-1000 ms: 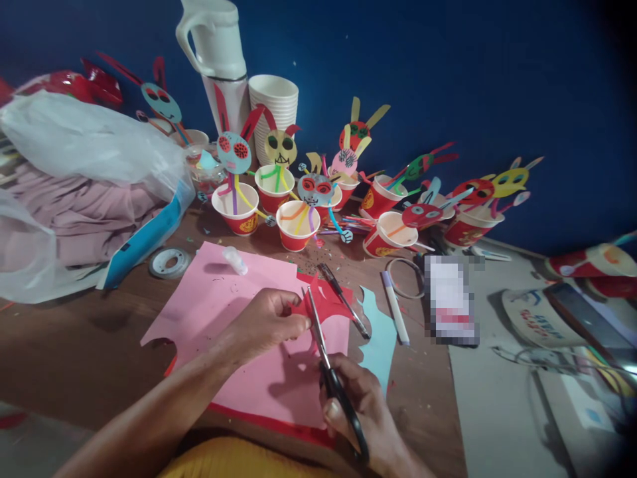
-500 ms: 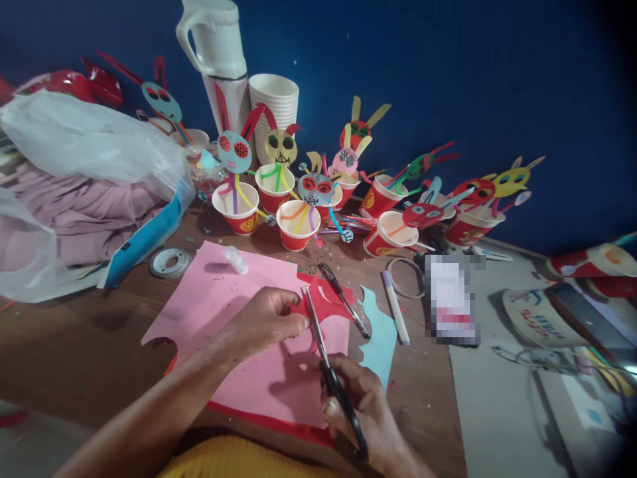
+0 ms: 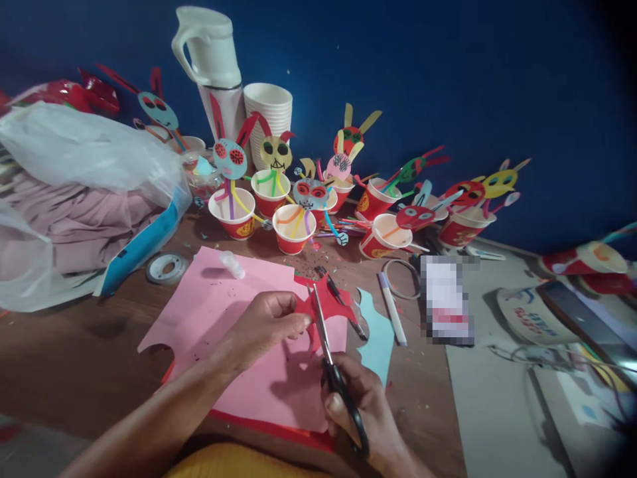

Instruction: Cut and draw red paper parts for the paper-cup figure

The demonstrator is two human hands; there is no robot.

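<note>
My left hand pinches the edge of a piece of red paper that has a ragged, cut outline. In my right hand is a pair of scissors with black handles. Their blades point away from me and lie across the red paper, just right of my left fingertips. Pink paper lies flat beneath both hands, with red paper showing under its near edge. A black pen is partly hidden behind the red piece. Cut light-blue paper lies to the right.
Red paper cups with paper-faced figures stand along the back. A glue bottle rests on the pink paper, and a tape roll lies left of it. A marker and a blurred-out phone are at right; a plastic bag at left.
The red paper has shifted and turned slightly between the blades, now covering more of the pen. Both hands keep their grip. The whole view has shifted slightly.
</note>
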